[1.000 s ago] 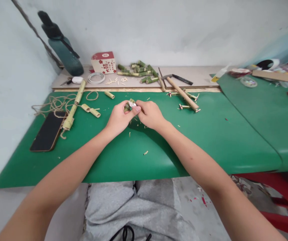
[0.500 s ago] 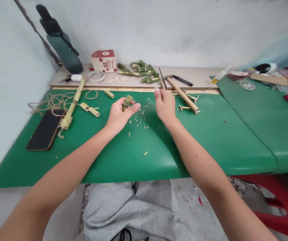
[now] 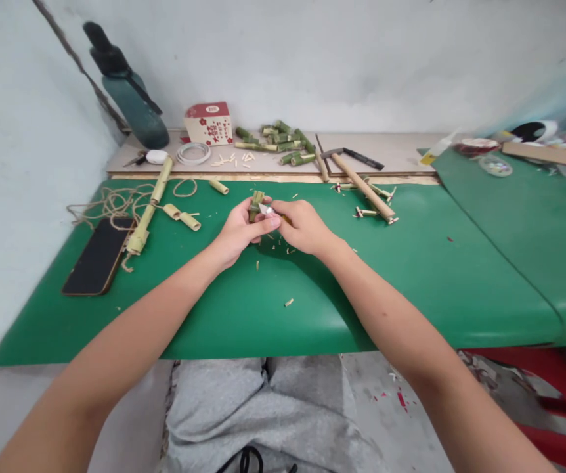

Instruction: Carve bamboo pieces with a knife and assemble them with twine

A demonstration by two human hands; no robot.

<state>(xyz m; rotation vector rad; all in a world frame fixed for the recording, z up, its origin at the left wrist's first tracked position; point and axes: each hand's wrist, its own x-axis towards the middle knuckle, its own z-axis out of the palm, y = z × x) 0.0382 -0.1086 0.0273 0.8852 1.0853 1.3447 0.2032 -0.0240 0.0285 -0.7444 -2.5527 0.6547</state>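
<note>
Right hand point(image 3: 303, 225), gripping a pointed silver metal knife point(image 3: 264, 209), has moved in to the short green bamboo piece point(image 3: 257, 198) left of the brown wooden-handled hammer point(image 3: 363, 187). Left hand point(image 3: 236, 233) grasps the piece (probably light, stiff, splittable); hold it below the knife.

The left hand point(image 3: 236, 236) grips a short bamboo piece point(image 3: 257, 200), and the right hand point(image 3: 307, 226) holds a knife point(image 3: 266, 209) close to it. Shavings point(image 3: 289, 303) dot the green table point(image 3: 243, 322), between a phone point(image 3: 96, 259) and a hammer point(image 3: 364, 187).
</note>
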